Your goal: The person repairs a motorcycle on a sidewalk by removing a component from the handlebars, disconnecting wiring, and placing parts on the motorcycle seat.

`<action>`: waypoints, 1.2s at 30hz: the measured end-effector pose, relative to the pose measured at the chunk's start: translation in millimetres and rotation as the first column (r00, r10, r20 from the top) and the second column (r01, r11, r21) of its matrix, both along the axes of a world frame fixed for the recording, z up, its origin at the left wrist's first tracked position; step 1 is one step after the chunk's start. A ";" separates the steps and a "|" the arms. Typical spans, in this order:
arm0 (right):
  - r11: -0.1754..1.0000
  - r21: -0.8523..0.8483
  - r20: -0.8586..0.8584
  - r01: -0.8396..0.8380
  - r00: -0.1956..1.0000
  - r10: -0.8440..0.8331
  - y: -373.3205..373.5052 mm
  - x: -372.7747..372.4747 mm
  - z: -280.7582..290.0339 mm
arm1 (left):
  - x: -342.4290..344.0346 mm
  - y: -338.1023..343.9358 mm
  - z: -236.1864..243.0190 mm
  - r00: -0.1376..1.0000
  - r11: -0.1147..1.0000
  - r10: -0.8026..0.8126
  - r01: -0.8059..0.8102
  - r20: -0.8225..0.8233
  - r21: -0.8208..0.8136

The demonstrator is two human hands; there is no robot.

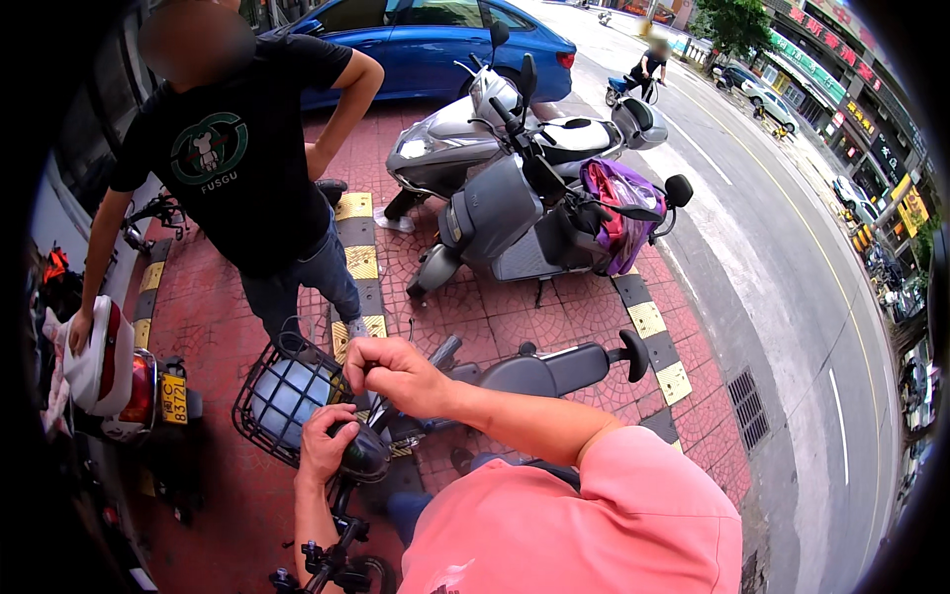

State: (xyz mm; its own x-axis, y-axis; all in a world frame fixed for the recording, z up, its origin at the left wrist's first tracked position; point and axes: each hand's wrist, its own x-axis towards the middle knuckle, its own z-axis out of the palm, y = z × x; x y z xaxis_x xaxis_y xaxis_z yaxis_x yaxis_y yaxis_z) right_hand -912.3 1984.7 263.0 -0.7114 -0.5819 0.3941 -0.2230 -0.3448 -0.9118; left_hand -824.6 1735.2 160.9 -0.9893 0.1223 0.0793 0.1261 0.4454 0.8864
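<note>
My right hand is closed in a pinch, held above the front of a bike. Whatever its fingers hold, if anything, is too small to make out. Lower and to the left, my left hand has its fingers curled together beside a dark rounded part, possibly a lamp or housing. What sits in those fingers is hidden. Just beyond both hands is a black wire basket with a pale blue rounded object inside. Bike handlebars with cables lie under my left forearm.
A person in a black T-shirt stands close ahead, one hand on a white scooter box. Grey scooters, one with a purple cover, are parked ahead. A dark bike seat lies near my right arm. A road runs at right.
</note>
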 end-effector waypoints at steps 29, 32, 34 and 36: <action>0.156 0.795 -0.573 0.586 0.810 -0.125 -60.5 148.3 -82.8 | -3.4 -29.0 -9.5 0.882 0.933 -0.354 0.311 -0.313 -0.179; 0.175 0.809 -0.544 0.560 0.828 -0.134 -58.2 148.2 -79.5 | -4.2 -26.2 -8.9 0.884 0.939 -0.339 0.301 -0.321 -0.164; 0.190 0.796 -0.553 0.575 0.818 -0.158 -59.2 149.7 -80.0 | -3.9 -26.5 -9.7 0.889 0.942 -0.331 0.296 -0.315 -0.156; 0.195 0.790 -0.552 0.581 0.813 -0.185 -59.9 151.4 -80.3 | -4.5 -26.2 -11.2 0.890 0.945 -0.325 0.290 -0.319 -0.153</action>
State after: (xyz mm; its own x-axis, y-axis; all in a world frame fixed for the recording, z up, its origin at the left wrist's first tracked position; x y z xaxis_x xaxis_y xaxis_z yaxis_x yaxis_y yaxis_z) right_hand -760.9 1924.8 182.7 -0.9318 -0.3611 0.0375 -0.3461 0.8524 -0.3919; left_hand -829.1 1709.0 149.7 -0.8173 0.4409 0.3710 0.5529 0.4187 0.7204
